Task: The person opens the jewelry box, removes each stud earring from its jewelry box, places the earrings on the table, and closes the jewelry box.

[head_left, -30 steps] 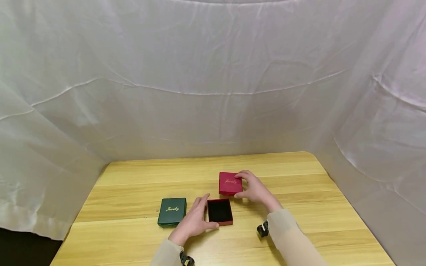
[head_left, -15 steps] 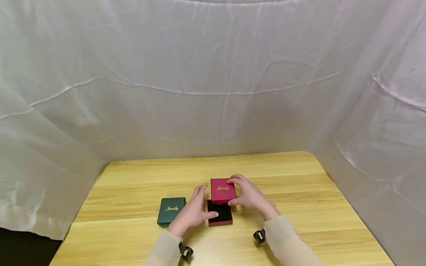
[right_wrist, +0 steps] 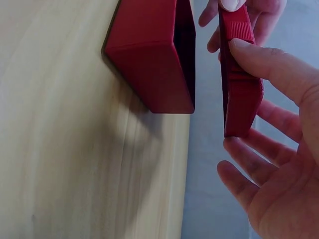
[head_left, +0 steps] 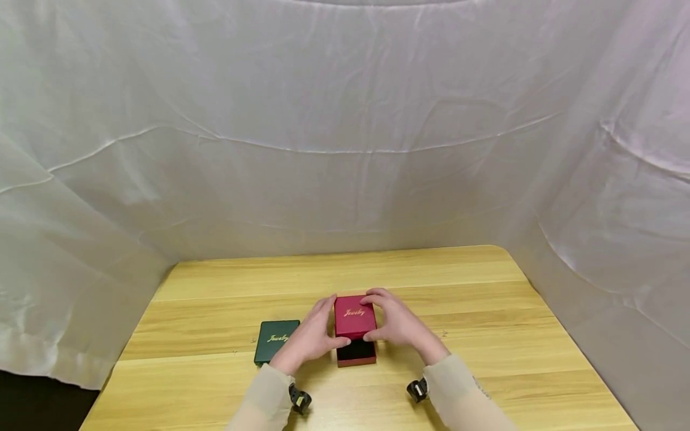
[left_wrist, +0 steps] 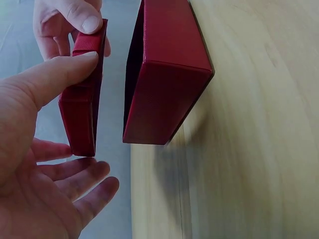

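A red jewelry box lid (head_left: 354, 316) with gold lettering is held level above its red box base (head_left: 357, 361), a gap showing between them in both wrist views. My left hand (head_left: 311, 342) holds the lid's left side, with the thumb (left_wrist: 75, 69) on its front face and fingertips at its edge. On the opposite side, my right hand (head_left: 399, 321) grips it the same way, thumb (right_wrist: 264, 62) in front. The base stands on the table with its black lining partly visible; the lid covers its far part in the head view.
A closed green jewelry box (head_left: 275, 336) lies left of the red base, partly behind my left hand. The wooden table (head_left: 485, 311) is bordered by pale curtains (head_left: 345, 179) at the back and sides.
The lid has moved left and nearer, from beyond the base to over it. My right hand carried it; my left hand has come onto its left side.
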Demonstrator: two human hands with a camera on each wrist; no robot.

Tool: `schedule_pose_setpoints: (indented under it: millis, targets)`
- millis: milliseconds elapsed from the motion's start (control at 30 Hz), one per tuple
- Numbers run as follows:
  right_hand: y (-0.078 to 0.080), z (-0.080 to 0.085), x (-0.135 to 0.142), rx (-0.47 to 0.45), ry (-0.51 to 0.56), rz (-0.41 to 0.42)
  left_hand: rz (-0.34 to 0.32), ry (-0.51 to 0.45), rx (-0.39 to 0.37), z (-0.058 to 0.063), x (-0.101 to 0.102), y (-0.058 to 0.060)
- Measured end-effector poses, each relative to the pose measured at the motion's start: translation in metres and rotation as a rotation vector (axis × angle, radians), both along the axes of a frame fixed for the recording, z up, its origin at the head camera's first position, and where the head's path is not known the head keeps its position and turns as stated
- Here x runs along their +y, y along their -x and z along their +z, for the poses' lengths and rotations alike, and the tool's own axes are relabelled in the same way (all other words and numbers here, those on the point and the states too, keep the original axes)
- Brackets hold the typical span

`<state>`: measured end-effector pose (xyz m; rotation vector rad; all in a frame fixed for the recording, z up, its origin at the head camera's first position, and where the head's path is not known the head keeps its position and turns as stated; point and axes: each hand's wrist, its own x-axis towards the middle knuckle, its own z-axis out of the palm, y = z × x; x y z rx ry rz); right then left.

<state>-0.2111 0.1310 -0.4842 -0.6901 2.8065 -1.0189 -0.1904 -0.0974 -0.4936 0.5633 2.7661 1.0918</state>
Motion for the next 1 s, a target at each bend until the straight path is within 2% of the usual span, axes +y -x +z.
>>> schedule_pose_setpoints:
  millis: [400,1000]
  targets:
    - [-0.01,-0.006,-0.001,-0.009,0.008,0.024,-0.017,0.015,0.0,-0.006,-0.002,-0.006]
    - [-0.017,-0.016,-0.001,-0.005,0.004,0.052,-0.022,0.028,-0.014,-0.016,-0.002,-0.013]
